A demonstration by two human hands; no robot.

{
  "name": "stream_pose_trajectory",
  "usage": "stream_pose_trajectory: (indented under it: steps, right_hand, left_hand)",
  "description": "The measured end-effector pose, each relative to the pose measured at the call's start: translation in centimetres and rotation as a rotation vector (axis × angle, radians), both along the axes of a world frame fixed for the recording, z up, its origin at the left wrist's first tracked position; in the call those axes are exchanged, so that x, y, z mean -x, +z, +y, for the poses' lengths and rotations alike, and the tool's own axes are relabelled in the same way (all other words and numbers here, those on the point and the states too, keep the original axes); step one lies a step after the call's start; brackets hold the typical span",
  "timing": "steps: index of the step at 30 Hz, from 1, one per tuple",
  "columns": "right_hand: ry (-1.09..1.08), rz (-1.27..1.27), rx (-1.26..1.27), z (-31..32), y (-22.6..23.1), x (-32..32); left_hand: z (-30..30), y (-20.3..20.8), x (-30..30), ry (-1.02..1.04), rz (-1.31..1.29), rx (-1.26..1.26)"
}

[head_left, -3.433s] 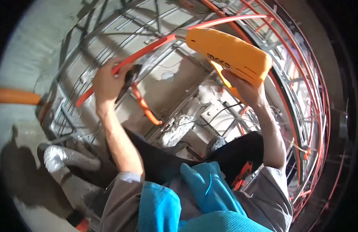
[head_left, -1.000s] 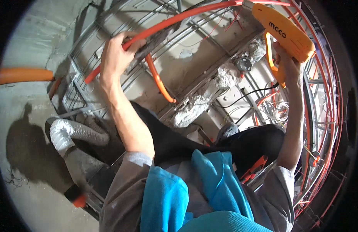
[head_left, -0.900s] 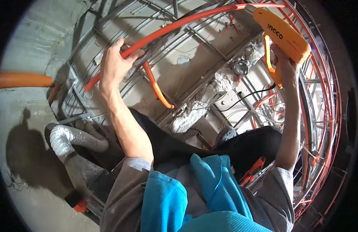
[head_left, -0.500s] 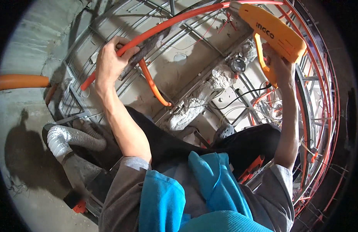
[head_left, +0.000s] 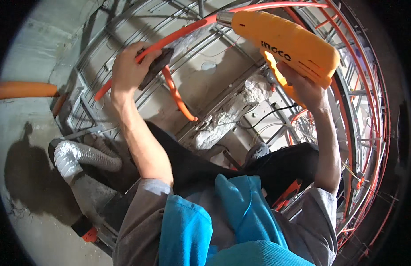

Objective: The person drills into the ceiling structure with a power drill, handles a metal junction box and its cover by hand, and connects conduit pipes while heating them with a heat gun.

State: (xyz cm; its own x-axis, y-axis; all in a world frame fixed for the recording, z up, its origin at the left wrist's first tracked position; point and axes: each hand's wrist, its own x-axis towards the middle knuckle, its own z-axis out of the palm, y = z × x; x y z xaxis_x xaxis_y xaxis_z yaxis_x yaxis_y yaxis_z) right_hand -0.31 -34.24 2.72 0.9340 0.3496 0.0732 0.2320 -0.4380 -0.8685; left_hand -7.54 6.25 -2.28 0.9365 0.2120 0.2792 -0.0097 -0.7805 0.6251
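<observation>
My left hand [head_left: 129, 73] is closed around a long orange-red plastic pipe [head_left: 183, 32], near its left end. From there the pipe curves up and to the right across the top of the view. A yellow-orange heat gun [head_left: 287, 44] is in my right hand [head_left: 306, 88], its handle gripped and its body slanting up to the left. Its metal nozzle [head_left: 224, 18] overlaps the pipe in the picture; whether they touch I cannot tell. Below my left hand a short orange pipe [head_left: 176, 95] slants down to the right.
Metal framing [head_left: 92, 111] stands beyond my hands. Crumpled, plaster-streaked material [head_left: 219, 122] lies in front of my legs. At the left are a flexible silver duct [head_left: 88, 157] and a thick orange pipe [head_left: 28, 90] at the wall. Red pipes [head_left: 376, 102] curve down the right side.
The heat gun in my right hand has moved left along the pipe, its nozzle now closer to my left hand. My left hand keeps its hold in nearly the same place.
</observation>
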Motion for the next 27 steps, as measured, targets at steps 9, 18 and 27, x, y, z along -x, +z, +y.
stream_pose_trajectory:
  steps: [9, 18, 27]
  right_hand:
    - [-0.053, -0.005, 0.051, -0.3, -1.0, -1.3]
    - [-0.187, -0.029, -0.053, -2.8, -2.6, -4.6]
    - [-0.31, -0.107, -0.15, -5.0, -2.8, -7.1]
  left_hand:
    - [0.4, -0.7, -0.1, -0.015, -0.002, -0.003]
    - [0.1, -0.2, -0.1, -0.01, 0.028, 0.072]
    - [0.5, -0.3, -0.2, -0.054, 0.057, 0.041]
